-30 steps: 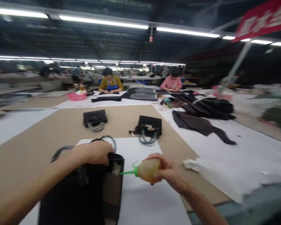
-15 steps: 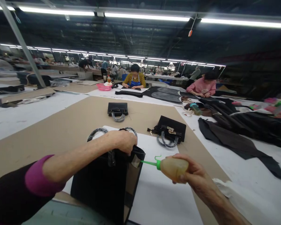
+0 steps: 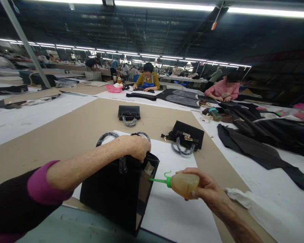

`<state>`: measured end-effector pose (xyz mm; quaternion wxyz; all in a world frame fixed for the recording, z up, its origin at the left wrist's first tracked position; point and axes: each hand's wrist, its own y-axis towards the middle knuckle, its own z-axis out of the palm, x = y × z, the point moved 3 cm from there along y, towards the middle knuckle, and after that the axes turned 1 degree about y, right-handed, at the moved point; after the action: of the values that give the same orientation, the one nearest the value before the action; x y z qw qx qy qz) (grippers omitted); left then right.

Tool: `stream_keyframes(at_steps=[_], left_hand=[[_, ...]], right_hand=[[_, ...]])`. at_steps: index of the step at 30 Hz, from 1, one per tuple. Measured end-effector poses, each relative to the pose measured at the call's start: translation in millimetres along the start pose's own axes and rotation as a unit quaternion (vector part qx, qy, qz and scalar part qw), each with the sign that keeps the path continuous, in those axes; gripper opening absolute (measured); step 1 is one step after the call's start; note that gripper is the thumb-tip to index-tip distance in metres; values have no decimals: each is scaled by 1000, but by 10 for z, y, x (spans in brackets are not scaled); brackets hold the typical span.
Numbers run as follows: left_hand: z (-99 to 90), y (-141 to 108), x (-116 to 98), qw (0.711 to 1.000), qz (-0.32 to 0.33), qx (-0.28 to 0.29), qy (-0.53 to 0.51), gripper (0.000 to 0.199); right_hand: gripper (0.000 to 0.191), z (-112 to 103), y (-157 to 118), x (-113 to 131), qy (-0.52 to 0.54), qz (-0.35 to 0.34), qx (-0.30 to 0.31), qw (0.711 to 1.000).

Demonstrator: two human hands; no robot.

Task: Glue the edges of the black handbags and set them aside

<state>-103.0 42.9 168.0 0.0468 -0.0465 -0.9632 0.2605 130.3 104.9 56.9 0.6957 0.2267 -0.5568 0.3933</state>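
My right hand [image 3: 205,185] is wrapped round a squeeze bottle [image 3: 184,185] of yellowish liquid with a green nozzle. The nozzle's tip points left and lies at the open side of a large black handbag [image 3: 108,199], where a tan inner surface shows. Over the bag's top edge, my left hand [image 3: 140,146] is closed on the black material near the upper corner; its fingertips are partly hidden. Two plastic-wrapped handles stand up behind my left forearm. A white sheet [image 3: 177,216] lies beneath the bag and bottle.
Two smaller black handbags, one farther back [image 3: 129,112] and one at right [image 3: 187,135], lie on brown board [image 3: 96,118]. Black material pieces [image 3: 263,152] cover the right side. A crumpled white cloth [image 3: 258,206] is by my right forearm. Two people work across the table.
The bottle has moved slightly left and down along the bag's open side, its nozzle tip now lower. My left hand keeps its hold at the top. The camera view has shifted a little.
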Motion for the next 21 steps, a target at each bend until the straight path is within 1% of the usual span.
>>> stream_keyframes(at_steps=[5, 11, 13, 17, 21], left_hand=[[-12, -25, -14, 1000, -1, 2, 0, 39], [-41, -53, -37, 1000, -12, 5, -1, 37], [-44, -58, -37, 1000, -9, 7, -8, 37], [-52, -70, -36, 1000, -7, 6, -4, 36], [-56, -77, -42, 1000, -2, 2, 5, 34]], right_hand=[[41, -12, -65, -37, -18, 14, -4, 1000], [38, 27, -140, -64, -76, 11, -8, 997], [37, 37, -148, -32, -82, 7, -14, 997], [37, 14, -134, 96, -93, -26, -46, 994], [39, -6, -110, 169, -111, -37, -54, 992]])
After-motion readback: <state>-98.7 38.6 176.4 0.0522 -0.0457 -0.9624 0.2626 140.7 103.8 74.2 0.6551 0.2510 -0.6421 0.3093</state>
